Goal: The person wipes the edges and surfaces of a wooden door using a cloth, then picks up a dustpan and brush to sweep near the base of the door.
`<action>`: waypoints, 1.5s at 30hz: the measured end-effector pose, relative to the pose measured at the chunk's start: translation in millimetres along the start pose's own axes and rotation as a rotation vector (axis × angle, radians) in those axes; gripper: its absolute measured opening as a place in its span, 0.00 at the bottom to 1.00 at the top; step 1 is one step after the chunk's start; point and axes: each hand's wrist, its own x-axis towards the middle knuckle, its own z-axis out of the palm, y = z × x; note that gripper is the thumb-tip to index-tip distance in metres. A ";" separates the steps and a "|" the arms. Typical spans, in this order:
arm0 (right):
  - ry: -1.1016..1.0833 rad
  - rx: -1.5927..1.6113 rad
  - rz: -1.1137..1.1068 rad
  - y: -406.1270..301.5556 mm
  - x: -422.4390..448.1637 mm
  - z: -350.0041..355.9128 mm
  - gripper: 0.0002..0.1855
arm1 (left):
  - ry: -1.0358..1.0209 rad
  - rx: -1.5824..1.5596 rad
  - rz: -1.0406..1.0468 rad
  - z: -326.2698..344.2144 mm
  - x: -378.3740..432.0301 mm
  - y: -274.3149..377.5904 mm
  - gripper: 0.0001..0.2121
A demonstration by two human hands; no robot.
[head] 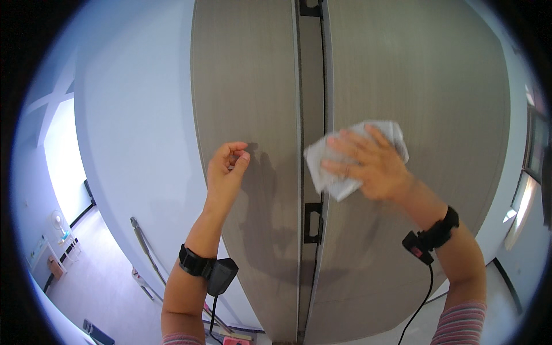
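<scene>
A folded white cloth (345, 181) lies flat against the right panel of a wood-grain door (422, 103), its left corner reaching over the gap beside the metal edge strip. My right hand (366, 159) presses on it with the fingers spread, slightly blurred. My left hand (230, 161) is raised in front of the narrower left panel (246, 86), holding nothing. Its fingers are loosely curled, with a gap between thumb and forefinger. Whether it touches the panel I cannot tell. Below the cloth, a black recessed latch plate (313, 223) sits in the gap between the panels.
Black straps with small cabled devices circle my left (209, 269) and right (433, 237) forearms. Metal poles (146, 246) lean against the white wall (133, 108) at left. Something pink (236, 340) stands low down. A white fan (57, 220) is farther left, a window (537, 142) far right.
</scene>
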 end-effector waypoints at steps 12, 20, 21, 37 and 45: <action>0.500 -0.337 0.313 129.7 125.1 -33.9 0.32 | -0.024 -0.059 -0.042 -8.9 -15.1 -9.3 0.09; 0.222 -0.063 0.308 1.9 35.1 -6.9 0.35 | -0.020 -0.133 -0.129 2.0 -9.3 4.7 0.09; 0.177 -0.003 0.284 -10.9 14.6 0.9 0.35 | -0.028 -0.148 -0.127 7.3 -9.6 7.4 0.09; 0.351 2.417 1.132 -51.7 24.0 -20.4 0.16 | -0.455 -0.391 -0.154 28.5 -32.7 53.4 0.21; 0.270 2.273 0.921 -65.0 63.9 -12.0 0.17 | -0.403 -0.417 -0.290 27.5 -32.5 61.8 0.22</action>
